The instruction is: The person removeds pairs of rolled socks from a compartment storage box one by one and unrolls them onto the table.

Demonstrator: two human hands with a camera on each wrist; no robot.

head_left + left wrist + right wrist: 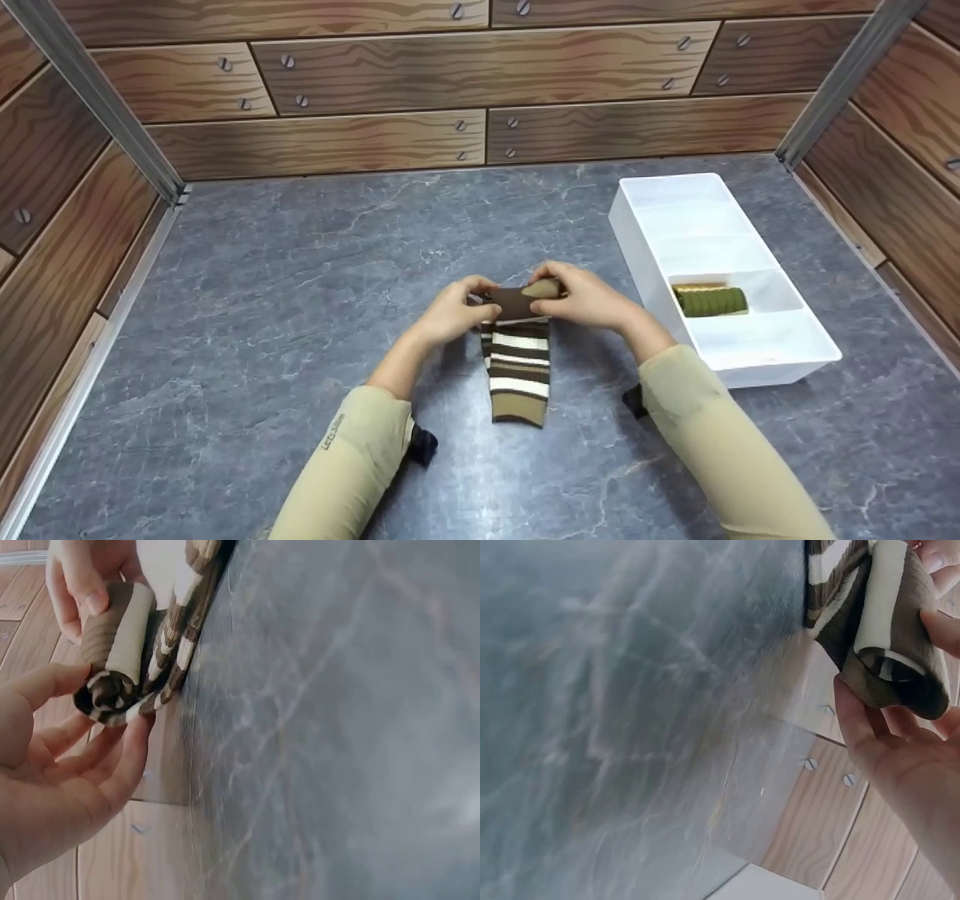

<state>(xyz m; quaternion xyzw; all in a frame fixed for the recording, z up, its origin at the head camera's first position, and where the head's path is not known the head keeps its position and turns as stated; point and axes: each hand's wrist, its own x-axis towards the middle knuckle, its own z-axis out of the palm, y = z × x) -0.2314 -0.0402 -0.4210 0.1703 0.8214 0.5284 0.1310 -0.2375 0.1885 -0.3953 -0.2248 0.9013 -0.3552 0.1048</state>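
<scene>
A grey, pale-veined, marble-patterned flat tabletop [300, 262] carries an oblong, white, compartmented plastic box [643, 255] at the right and, near the middle, the striped near end of brown, cream and tan knitted socks [519, 367]

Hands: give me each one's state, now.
Left hand: gripping one end of the striped sock roll.
Right hand: gripping the roll's other end.

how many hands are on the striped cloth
2: the left hand grips the striped cloth at the left end of its roll, the right hand at the right end. No others show.
</scene>
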